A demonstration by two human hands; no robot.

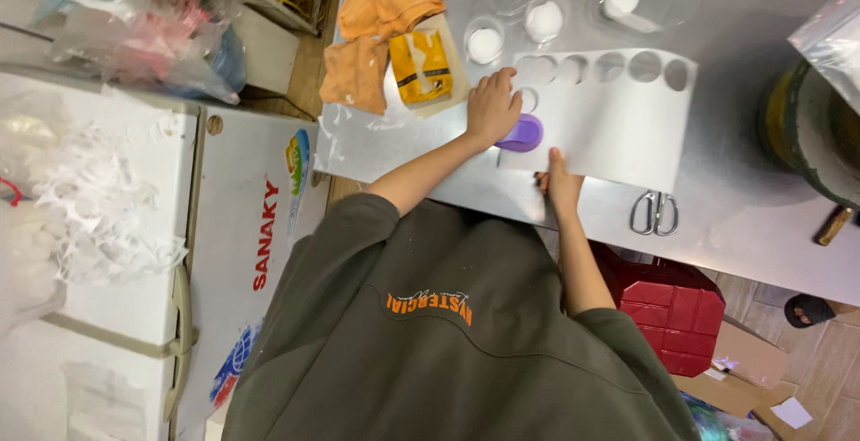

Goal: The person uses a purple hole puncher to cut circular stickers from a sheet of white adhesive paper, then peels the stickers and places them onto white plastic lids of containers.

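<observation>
White sheet: we see a white sheet (618, 127) lying near the front edge of the grey worktop (770, 217), a row of round holes cut along its far edge.
Purple punch: a purple punch (521, 134) sits on the sheet's left edge.
Left hand: our left hand (492, 105) presses on the punch, fingers together.
Right hand: our right hand (561, 185) pinches the sheet's near edge.
Yellow packet: a yellow packet (421, 66) lies toward the worktop's far left corner, beside an orange cloth (381, 20).
Scissors: scissors (654, 212) rest by the front edge.
</observation>
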